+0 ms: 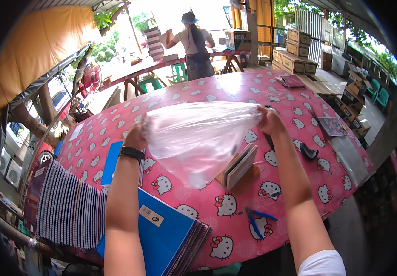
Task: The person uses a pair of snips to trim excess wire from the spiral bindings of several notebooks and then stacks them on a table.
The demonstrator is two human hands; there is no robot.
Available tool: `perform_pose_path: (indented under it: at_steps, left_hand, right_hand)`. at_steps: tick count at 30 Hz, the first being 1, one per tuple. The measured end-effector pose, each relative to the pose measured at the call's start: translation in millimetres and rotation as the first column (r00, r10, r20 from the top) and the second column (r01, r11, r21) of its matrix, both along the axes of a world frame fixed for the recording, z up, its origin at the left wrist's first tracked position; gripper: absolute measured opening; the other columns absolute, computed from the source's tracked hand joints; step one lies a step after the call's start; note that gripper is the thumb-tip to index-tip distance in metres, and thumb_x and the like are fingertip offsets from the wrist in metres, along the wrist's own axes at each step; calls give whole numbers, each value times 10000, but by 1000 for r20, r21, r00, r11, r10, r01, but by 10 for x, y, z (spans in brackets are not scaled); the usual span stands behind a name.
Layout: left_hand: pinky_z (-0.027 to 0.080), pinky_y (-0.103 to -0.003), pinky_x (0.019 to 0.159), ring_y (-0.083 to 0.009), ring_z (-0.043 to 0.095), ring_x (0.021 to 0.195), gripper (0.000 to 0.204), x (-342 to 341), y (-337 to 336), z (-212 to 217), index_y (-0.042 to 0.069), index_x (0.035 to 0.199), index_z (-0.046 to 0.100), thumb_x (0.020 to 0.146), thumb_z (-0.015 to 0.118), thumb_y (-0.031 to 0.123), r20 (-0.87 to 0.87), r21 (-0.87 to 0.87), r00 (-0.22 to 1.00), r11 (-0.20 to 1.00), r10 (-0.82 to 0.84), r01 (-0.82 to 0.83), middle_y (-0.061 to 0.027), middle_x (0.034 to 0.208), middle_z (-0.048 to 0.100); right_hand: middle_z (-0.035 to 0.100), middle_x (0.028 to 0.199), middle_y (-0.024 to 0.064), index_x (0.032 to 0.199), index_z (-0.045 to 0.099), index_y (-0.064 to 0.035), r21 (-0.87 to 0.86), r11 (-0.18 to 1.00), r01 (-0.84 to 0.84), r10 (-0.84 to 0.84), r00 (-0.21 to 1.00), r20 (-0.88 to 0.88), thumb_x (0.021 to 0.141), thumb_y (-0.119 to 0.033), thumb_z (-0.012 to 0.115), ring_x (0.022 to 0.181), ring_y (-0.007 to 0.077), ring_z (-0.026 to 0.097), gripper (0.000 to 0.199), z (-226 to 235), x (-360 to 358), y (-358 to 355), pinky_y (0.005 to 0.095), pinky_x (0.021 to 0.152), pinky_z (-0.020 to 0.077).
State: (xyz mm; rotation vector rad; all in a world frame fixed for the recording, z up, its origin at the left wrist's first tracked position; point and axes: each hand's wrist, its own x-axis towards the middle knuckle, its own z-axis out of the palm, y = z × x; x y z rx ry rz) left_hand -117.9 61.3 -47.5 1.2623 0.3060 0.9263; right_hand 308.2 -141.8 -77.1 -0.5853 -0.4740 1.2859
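A thin clear plastic bag is stretched between my hands above the table, its lower part sagging. My left hand, with a dark band on the wrist, is closed on the bag's left end. My right hand pinches its upper right corner. Below the bag's right side stands a small wooden holder with upright slabs. Blue-covered spiral notebooks lie stacked by my left forearm, and part of another blue notebook shows behind that arm. Blue-handled pliers rest between my forearms.
A long row of spiral notebooks stands at the left edge of the pink patterned tablecloth. To the right lie a black curved object and clear plastic sheets. Beyond the table, a person works near stacked boxes.
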Motion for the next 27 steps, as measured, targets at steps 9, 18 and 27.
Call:
perform_pose_path:
  at_steps: [9,18,27]
  left_hand:
    - [539,-329,773,-158,623,865,292,394,-150,-133,10,1132,512,988,396,237,-181,-264,977,962,-116,65,-70,1015,623]
    - [570,-339,749,-222,632,871,336,686,-111,-165,-33,1151,467,1001,286,208,-31,-490,989,860,148,-144,-141,1042,604]
    - [547,-310,627,-142,598,692,262,693,729,53,40,994,541,986,381,247,-210,-281,958,927,193,-248,-25,810,605]
  right_hand:
    - [611,783,72,1012,558,31,436,873,-216,298,946,-126,943,-128,418,696,157,620,222,186,653,516,327,682,543]
    - [531,708,-32,1130,555,-58,252,937,241,-279,952,127,879,-108,584,548,54,512,257,514,238,142,197,466,418]
    - [623,902,83,1108,573,-28,173,893,415,-449,804,390,886,12,477,683,87,555,246,719,397,578,198,518,444]
